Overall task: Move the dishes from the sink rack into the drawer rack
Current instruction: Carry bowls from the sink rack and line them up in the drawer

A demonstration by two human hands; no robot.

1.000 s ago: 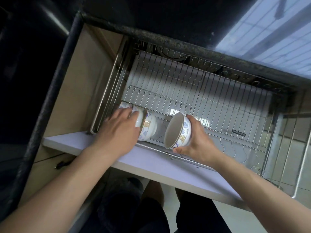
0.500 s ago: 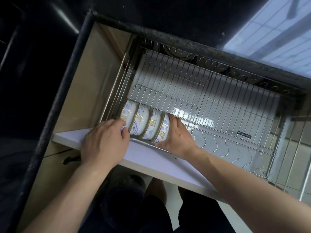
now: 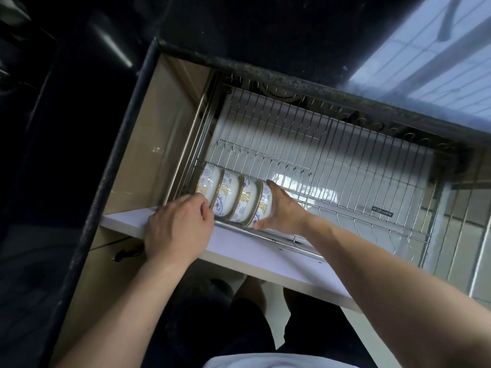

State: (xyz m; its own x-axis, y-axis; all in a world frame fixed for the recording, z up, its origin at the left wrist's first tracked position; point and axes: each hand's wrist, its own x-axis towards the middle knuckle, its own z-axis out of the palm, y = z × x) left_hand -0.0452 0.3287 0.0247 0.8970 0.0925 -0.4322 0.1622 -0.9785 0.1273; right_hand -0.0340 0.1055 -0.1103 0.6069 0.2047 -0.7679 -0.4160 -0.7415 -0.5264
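Observation:
Several white bowls (image 3: 230, 198) with blue flowers and gold trim stand on edge in a tight row at the front left of the wire drawer rack (image 3: 345, 166). My right hand (image 3: 284, 211) cups the rightmost bowl (image 3: 264, 201), thumb under it and fingers over its top. My left hand (image 3: 178, 229) rests on the drawer's white front panel (image 3: 255, 251), fingers curled, its fingertips touching the left end of the row. The sink rack is out of view.
The rack's wire slots to the right and behind the bowls hold nothing. A dark countertop edge (image 3: 292, 81) overhangs the back of the drawer. The beige cabinet wall (image 3: 156, 144) stands close on the left. My legs are below the panel.
One second ago my right hand held a bowl tilted above the rack; it now stands in the row. My left hand drew back from the bowls onto the front panel.

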